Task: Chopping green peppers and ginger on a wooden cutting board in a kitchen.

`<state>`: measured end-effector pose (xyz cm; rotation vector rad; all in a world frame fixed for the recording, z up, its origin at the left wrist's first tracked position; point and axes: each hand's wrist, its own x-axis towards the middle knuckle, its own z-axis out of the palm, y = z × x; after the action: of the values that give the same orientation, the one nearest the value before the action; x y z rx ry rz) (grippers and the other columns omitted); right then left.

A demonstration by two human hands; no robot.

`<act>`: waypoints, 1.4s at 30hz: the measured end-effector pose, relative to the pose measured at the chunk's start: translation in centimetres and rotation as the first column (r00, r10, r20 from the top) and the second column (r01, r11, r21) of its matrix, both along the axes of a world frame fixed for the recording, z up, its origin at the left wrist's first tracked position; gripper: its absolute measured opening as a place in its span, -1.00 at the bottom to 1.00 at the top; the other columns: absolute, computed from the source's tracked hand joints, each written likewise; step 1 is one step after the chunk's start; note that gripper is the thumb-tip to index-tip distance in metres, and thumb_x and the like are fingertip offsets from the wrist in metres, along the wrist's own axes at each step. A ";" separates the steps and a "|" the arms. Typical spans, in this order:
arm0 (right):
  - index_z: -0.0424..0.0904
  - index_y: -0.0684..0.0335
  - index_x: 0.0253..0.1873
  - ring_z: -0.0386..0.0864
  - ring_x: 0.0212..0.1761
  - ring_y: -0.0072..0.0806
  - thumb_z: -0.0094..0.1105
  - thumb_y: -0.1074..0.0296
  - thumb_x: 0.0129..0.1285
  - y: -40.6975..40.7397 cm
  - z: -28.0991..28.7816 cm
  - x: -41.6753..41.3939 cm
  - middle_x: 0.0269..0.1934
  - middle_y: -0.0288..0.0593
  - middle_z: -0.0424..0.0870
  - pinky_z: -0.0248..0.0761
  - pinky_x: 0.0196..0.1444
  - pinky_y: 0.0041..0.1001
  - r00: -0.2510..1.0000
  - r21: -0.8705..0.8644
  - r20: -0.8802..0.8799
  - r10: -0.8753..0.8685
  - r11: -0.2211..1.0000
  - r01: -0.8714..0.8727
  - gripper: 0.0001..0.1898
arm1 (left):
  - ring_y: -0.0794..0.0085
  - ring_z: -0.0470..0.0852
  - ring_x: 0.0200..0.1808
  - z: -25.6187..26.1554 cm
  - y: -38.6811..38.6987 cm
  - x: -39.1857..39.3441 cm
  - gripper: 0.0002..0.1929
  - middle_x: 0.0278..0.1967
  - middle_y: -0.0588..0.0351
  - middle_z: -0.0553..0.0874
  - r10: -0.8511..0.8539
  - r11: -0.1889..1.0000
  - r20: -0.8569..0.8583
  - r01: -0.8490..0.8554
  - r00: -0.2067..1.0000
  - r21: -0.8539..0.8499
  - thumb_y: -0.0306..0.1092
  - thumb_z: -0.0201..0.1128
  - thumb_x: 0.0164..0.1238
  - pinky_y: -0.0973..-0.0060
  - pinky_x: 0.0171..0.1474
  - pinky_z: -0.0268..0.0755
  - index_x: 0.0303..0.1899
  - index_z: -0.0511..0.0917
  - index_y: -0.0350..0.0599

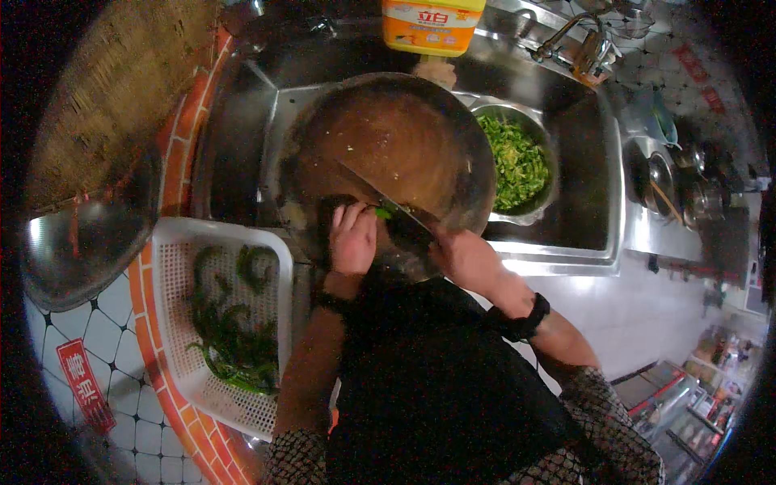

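A round wooden chopping board (394, 127) lies across the steel sink before me. My right hand (464, 257) grips the handle of a kitchen knife (388, 200), whose blade slants up and left over the board. Close to the left of the blade, my left hand (354, 236) has its fingers bent over a green pepper piece (383, 213); most of it is hidden beneath my fingers. Just right of the board, a metal pot (550, 173) holds chopped green vegetable (515, 160). A few small scraps dot the wood.
At my left stands a white plastic basket (282, 242) with several long green peppers (242, 333). A yellow and orange detergent jug (433, 27) stands behind the board. The faucet (570, 36) rises at the sink's back right; a glossy dark rounded surface (97, 242) lies far left.
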<state>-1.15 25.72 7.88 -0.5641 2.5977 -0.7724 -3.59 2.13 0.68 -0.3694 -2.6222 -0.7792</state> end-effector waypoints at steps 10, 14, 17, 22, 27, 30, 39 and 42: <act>0.34 0.17 0.35 0.62 -0.32 0.20 0.05 0.40 0.35 -0.2 1.4 1.9 -0.32 0.22 0.65 0.51 -0.32 -0.01 0.997 0.082 0.077 0.020 0.996 -0.026 -0.53 | -0.06 0.56 -0.03 -0.3 -0.1 0.3 -0.91 -0.09 -0.08 0.64 -0.080 0.996 -0.009 0.079 0.997 -0.050 -0.49 0.26 0.24 0.10 0.14 0.47 -0.23 0.63 -0.21; 0.33 0.23 0.35 0.61 -0.38 0.18 0.06 0.44 0.32 -1.7 -1.1 0.4 -0.42 0.20 0.64 0.49 -0.35 -0.01 0.996 -0.047 -0.089 0.027 0.998 -0.031 -0.51 | -0.09 0.57 -0.08 -1.0 0.1 0.1 -0.93 -0.13 -0.09 0.63 -0.082 0.997 -0.051 0.083 0.995 0.001 -0.51 0.27 0.19 0.08 0.11 0.49 -0.28 0.61 -0.21; 0.36 0.27 0.33 0.62 -0.38 0.16 0.08 0.43 0.31 -2.3 3.5 1.0 -0.42 0.21 0.64 0.48 -0.37 -0.02 0.998 -0.012 0.041 -0.040 0.999 0.040 -0.52 | -0.08 0.57 -0.07 -1.6 -0.6 0.6 -0.89 -0.13 -0.11 0.62 -0.075 0.997 -0.079 0.074 0.994 -0.018 -0.53 0.28 0.16 0.08 0.10 0.48 -0.27 0.61 -0.20; 0.35 0.23 0.35 0.62 -0.32 0.18 0.10 0.38 0.30 -2.0 -0.4 -0.4 -0.38 0.25 0.64 0.48 -0.30 0.00 0.994 0.047 0.112 -0.020 0.999 0.015 -0.50 | -0.08 0.57 -0.07 -1.5 0.0 0.1 -0.88 -0.12 -0.11 0.62 -0.106 0.994 -0.074 0.107 0.992 0.007 -0.55 0.29 0.13 0.08 0.09 0.48 -0.27 0.61 -0.22; 0.39 0.30 0.25 0.61 -0.29 0.21 0.10 0.39 0.30 -2.6 3.3 -0.4 -0.36 0.31 0.63 0.46 -0.26 0.05 0.996 -0.140 0.084 -0.004 0.990 0.016 -0.57 | -0.06 0.58 -0.11 -1.5 -0.6 0.6 -0.89 -0.15 -0.09 0.62 -0.068 0.998 -0.111 0.067 0.991 -0.010 -0.58 0.28 0.12 0.12 0.04 0.49 -0.29 0.59 -0.24; 0.43 0.35 0.18 0.61 -0.30 0.21 0.10 0.41 0.29 -2.5 1.7 -0.1 -0.36 0.33 0.62 0.44 -0.27 0.06 0.991 -0.014 0.125 -0.054 0.998 0.056 -0.63 | -0.03 0.58 -0.11 -1.6 -0.3 0.4 -0.89 -0.16 -0.09 0.62 -0.094 0.995 -0.117 0.097 0.989 0.022 -0.58 0.27 0.13 0.15 0.00 0.48 -0.28 0.59 -0.25; 0.38 0.32 0.29 0.62 -0.22 0.19 0.10 0.38 0.31 -1.9 0.7 -1.3 -0.31 0.29 0.64 0.44 -0.20 0.06 0.996 -0.060 0.090 -0.022 0.998 0.027 -0.54 | -0.04 0.57 -0.08 -0.9 -1.9 0.9 -0.82 -0.09 -0.09 0.62 0.036 0.998 -0.059 -0.033 0.998 0.044 -0.54 0.27 0.22 0.15 0.02 0.48 -0.13 0.63 -0.25; 0.36 0.29 0.33 0.62 -0.20 0.16 0.11 0.37 0.32 -1.5 3.1 -0.6 -0.30 0.26 0.65 0.46 -0.17 0.03 0.992 -0.022 0.108 -0.062 0.998 0.065 -0.52 | -0.03 0.58 -0.06 -1.3 -1.1 1.1 -0.82 -0.09 -0.10 0.62 -0.083 0.995 -0.036 0.085 0.996 0.045 -0.53 0.26 0.23 0.15 0.02 0.48 -0.14 0.63 -0.24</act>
<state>-1.73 24.21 10.95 -0.4367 2.5205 -0.8335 -2.46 0.98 -0.61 -0.4782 -2.5662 -0.8516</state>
